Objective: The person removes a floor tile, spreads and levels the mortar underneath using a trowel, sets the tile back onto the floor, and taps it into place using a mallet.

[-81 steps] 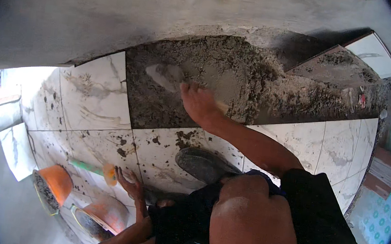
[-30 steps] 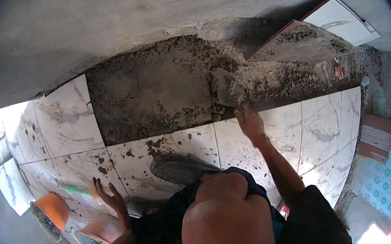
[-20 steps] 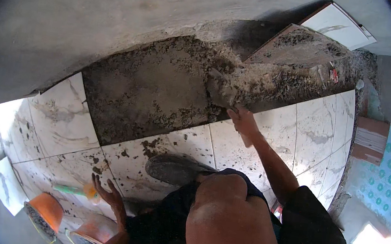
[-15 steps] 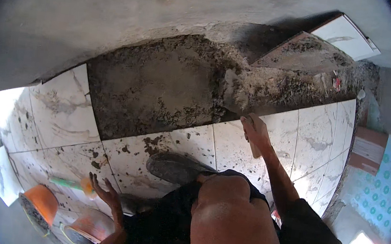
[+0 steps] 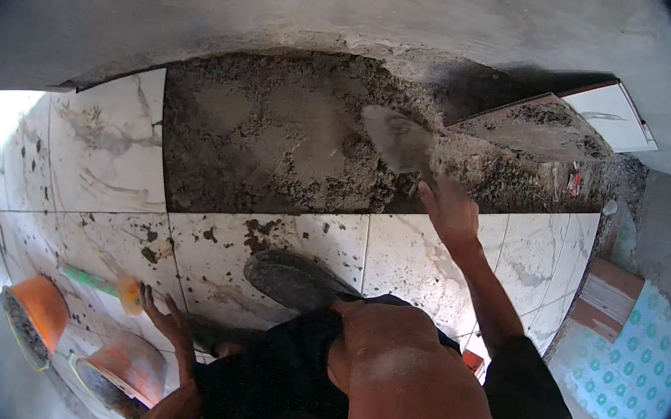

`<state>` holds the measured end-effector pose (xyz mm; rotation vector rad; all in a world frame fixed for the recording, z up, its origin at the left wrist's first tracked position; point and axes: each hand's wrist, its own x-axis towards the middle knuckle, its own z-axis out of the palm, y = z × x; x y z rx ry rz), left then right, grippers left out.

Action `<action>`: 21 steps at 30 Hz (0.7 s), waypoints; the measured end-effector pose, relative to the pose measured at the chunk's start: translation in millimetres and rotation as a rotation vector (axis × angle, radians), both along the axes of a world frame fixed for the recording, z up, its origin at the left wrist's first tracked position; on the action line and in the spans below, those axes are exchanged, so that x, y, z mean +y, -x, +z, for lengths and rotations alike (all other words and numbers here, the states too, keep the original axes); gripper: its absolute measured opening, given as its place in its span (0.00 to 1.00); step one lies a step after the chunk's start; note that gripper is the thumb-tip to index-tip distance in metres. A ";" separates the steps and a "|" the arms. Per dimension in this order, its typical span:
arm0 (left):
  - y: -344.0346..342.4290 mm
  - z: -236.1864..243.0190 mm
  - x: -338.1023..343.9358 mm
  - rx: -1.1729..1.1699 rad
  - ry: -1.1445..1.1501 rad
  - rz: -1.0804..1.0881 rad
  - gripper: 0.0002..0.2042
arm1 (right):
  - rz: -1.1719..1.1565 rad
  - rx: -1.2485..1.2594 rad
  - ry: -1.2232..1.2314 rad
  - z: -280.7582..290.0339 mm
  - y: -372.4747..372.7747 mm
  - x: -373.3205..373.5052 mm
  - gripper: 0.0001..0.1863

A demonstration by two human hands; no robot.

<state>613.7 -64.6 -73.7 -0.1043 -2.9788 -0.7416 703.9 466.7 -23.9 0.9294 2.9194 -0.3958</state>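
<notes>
My right hand (image 5: 452, 211) is shut on the handle of a trowel (image 5: 399, 138). Its mortar-smeared blade lies on the wet grey mortar bed (image 5: 277, 135) near the bed's right side. My left hand (image 5: 162, 322) rests on a white marbled floor tile (image 5: 204, 252) with its fingers spread and holds nothing. A green-handled tool with an orange end (image 5: 104, 286) lies just left of that hand. My dark shoe (image 5: 293, 280) stands on the tile below the bed.
Two orange bowls (image 5: 38, 315) (image 5: 123, 368) sit at the lower left. A mortar-covered tile (image 5: 530, 124) and a clean white tile (image 5: 615, 114) lean at the upper right. A heap of mortar (image 5: 524, 178) lies beside them. A tile stack (image 5: 609, 298) stands at the right.
My right hand has swung the trowel from the left of the bed to the heap on the right, down onto the tiles, and back up onto the mortar. My left hand stays on the tile.
</notes>
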 end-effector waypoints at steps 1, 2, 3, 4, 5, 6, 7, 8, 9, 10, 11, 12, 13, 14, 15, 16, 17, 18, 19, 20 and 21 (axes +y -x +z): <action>0.3 -2.2 1.9 0.005 -0.009 -0.022 0.20 | 0.201 -0.044 -0.070 -2.6 6.8 1.9 0.15; 0.5 -3.5 3.6 0.013 -0.018 -0.040 0.20 | 0.407 -0.084 -0.140 -6.3 15.8 5.3 0.16; 1.3 -1.0 6.3 0.011 -0.018 -0.037 0.20 | 0.409 -0.086 -0.140 -12.5 26.1 12.4 0.16; 3.2 3.4 9.4 0.008 0.005 -0.035 0.20 | 0.358 -0.234 -0.127 -21.3 39.4 21.0 0.17; 3.7 6.3 13.5 0.007 0.027 -0.028 0.20 | 0.308 -0.379 -0.117 -26.7 50.1 29.5 0.19; 6.0 6.1 15.2 0.005 0.025 -0.020 0.20 | 0.316 -0.381 -0.119 -27.5 53.0 39.9 0.19; 10.4 6.0 12.9 0.025 0.011 -0.022 0.20 | 0.277 -0.251 -0.133 -25.8 54.4 50.8 0.18; 12.5 6.3 10.3 0.044 -0.003 -0.025 0.20 | 0.238 -0.122 -0.145 -24.6 56.5 55.7 0.17; 12.3 7.3 8.1 0.043 -0.002 -0.017 0.20 | 0.246 -0.123 -0.144 -22.0 54.4 52.8 0.17; 10.2 9.1 7.0 0.038 -0.007 0.003 0.20 | 0.282 -0.139 -0.127 -9.7 49.8 44.4 0.16; 7.2 10.2 6.4 0.033 -0.012 0.024 0.20 | 0.317 -0.155 -0.111 -3.2 47.0 38.3 0.15; 6.6 8.5 7.9 0.033 -0.014 0.025 0.20 | 0.318 -0.156 -0.113 -8.0 45.2 35.5 0.15; 5.5 6.6 9.4 0.022 -0.010 0.032 0.20 | 0.414 -0.177 -0.246 -18.4 42.5 32.3 0.14; 2.7 7.6 9.6 0.005 -0.006 0.040 0.20 | 0.511 -0.202 -0.378 -24.0 38.6 29.8 0.14; 1.6 9.8 12.2 0.000 -0.007 0.042 0.20 | 0.513 -0.206 -0.378 -27.9 41.1 34.6 0.14; 3.6 12.4 16.2 0.016 -0.009 0.010 0.20 | 0.456 -0.192 -0.407 -33.9 53.1 42.1 0.13; 3.6 14.3 17.4 0.031 -0.011 -0.023 0.21 | 0.398 -0.178 -0.434 -35.5 60.4 45.1 0.13; 1.4 13.6 14.6 0.032 -0.009 -0.017 0.21 | 0.403 -0.175 -0.433 -30.5 59.0 44.7 0.13; 1.4 10.8 10.8 0.033 -0.016 -0.007 0.21 | 0.415 -0.140 -0.382 -17.7 61.9 40.5 0.13; 2.3 7.3 10.4 0.036 -0.029 0.001 0.21 | 0.423 -0.104 -0.336 -10.1 61.5 38.0 0.14; 2.5 5.9 10.2 0.038 -0.028 0.004 0.21 | 0.427 -0.101 -0.336 -13.6 54.0 33.3 0.14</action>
